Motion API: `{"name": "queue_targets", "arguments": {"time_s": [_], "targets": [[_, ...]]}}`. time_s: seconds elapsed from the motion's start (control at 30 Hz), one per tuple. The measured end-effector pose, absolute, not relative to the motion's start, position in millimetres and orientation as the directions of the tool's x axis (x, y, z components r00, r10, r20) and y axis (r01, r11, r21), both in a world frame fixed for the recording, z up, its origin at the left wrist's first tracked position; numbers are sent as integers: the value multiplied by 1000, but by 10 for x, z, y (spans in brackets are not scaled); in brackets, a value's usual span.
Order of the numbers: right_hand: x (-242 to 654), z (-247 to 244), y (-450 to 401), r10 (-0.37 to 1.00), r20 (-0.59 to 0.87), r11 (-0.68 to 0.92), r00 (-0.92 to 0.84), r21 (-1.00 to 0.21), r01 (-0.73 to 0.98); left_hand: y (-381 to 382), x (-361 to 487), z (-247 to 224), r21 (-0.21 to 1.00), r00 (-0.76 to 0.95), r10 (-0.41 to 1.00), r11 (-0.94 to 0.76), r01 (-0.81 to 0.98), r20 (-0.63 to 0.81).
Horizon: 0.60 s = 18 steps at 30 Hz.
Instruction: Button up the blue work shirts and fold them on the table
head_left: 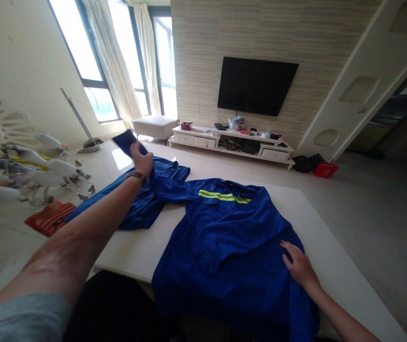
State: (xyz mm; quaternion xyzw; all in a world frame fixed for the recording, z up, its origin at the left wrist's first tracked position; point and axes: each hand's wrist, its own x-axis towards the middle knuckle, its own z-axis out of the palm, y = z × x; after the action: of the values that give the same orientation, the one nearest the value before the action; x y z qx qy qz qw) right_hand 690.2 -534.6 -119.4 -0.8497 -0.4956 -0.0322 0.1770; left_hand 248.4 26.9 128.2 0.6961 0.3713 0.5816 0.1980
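A blue work jacket (232, 237) with yellow-and-grey reflective strips across the chest lies spread on the white table (135, 249), its lower part hanging over the near edge. My left hand (141, 159) is raised at the far left, closed on the jacket's sleeve, with the cuff end (124, 141) sticking up past my fingers. On the jacket's right side my right hand (298, 266) rests with fingers stretched out, pressing lightly on the cloth. A second blue garment (142, 209) lies left of the jacket, partly hidden behind my left forearm.
A red bag (50, 218) lies on the floor left of the table, near a cluster of white lamp-like fittings (46, 161). Beyond stand a low TV cabinet (196, 139) with small items, a light stool (155, 127) and a broom with dustpan (89, 142).
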Motion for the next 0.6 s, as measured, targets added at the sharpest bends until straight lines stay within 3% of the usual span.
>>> {"name": "queue_targets", "arguments": {"time_s": [0.07,0.17,0.23,0.3,0.4,0.47,0.6], "targets": [[6906,-1191,-5347,832,226,-448,506,-266,854,-49,3114,1521,727,147,744,-668,158,652],[6905,-1168,-5356,839,225,-438,495,-260,861,-818,4006,1717,623,479,492,-765,-162,727],[6898,-1144,-5364,844,227,-428,487,-262,865,-1321,4404,1718,653,673,310,-676,-341,672],[6888,-1122,-5368,847,225,-422,482,-269,866,-1641,4582,1640,736,777,238,-561,-379,582],[6872,-1102,-5361,845,212,-428,491,-281,859,-1674,4459,1414,827,808,359,-501,-255,467],[6861,-1093,-5349,843,206,-434,496,-284,855,-1503,4187,1202,834,809,463,-548,-59,362],[6844,-1066,-5330,848,208,-430,487,-266,863,-1247,3476,667,642,709,671,-645,414,217]]}}
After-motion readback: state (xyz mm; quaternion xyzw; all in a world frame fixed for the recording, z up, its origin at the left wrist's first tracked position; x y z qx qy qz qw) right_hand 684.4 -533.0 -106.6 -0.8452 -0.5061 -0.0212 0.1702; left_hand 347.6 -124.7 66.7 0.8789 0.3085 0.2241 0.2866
